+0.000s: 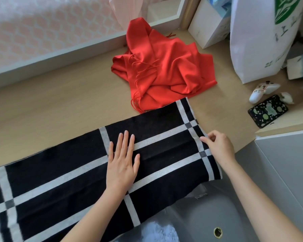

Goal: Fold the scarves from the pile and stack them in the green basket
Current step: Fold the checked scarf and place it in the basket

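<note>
1. The right hand makes the working grip. Thumb and forefinger pinch the short end edge of a black woven scarf crossed by pale grey stripes, and the other fingers curl loosely behind.
2. The left hand forms no grip. It lies flat with straight, slightly spread fingers, the palm pressing the black woven scarf a little inward of the pinched end.
3. The black woven scarf lies spread on a light wooden tabletop. Its long axis runs from the pinched end down to the lower left, past the picture's edge.
4. All the cloth therefore lies to the left of the right hand's grip. The next fold probably carries that end leftward along the long axis, over the line the flat left hand holds down. The right hand is nearer the end and the left hand nearer the likely crease.
5. Just beyond the far long edge of the black woven scarf sits a crumpled red fringed scarf, its fringe meeting that edge.
6. Right of the pinched end, apart from it, lie a dark patterned phone and a white game controller. The green basket is not in view.
</note>
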`<state>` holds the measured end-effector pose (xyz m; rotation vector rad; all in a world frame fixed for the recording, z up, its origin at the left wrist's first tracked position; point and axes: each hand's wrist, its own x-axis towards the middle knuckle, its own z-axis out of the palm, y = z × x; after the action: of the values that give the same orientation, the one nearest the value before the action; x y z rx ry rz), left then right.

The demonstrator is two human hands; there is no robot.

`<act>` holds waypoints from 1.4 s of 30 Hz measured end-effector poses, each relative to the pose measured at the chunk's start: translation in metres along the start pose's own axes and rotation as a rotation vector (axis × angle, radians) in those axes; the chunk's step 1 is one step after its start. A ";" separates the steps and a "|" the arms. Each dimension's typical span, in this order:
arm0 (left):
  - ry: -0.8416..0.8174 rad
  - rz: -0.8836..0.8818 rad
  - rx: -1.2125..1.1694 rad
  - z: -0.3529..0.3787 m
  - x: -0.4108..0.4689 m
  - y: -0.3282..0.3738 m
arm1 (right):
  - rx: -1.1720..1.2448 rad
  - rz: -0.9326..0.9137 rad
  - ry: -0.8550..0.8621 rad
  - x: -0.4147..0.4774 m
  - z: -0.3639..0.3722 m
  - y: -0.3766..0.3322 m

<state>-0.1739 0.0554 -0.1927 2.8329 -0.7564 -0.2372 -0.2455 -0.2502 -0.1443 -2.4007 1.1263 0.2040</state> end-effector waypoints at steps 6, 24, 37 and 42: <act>0.007 0.009 -0.012 0.002 0.000 -0.001 | 0.149 0.017 0.072 -0.019 -0.002 0.009; -0.120 0.337 0.036 0.012 -0.034 0.049 | 0.280 0.151 -0.003 -0.049 -0.006 0.055; -0.082 0.251 0.031 0.008 0.003 0.046 | -0.086 -0.128 0.174 -0.018 0.017 0.001; -0.064 0.247 0.026 0.008 0.003 0.047 | -0.202 -0.110 0.226 -0.031 0.034 0.036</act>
<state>-0.1955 0.0132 -0.1903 2.7313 -1.1184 -0.2822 -0.2907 -0.2323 -0.1766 -2.7121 1.1115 0.0094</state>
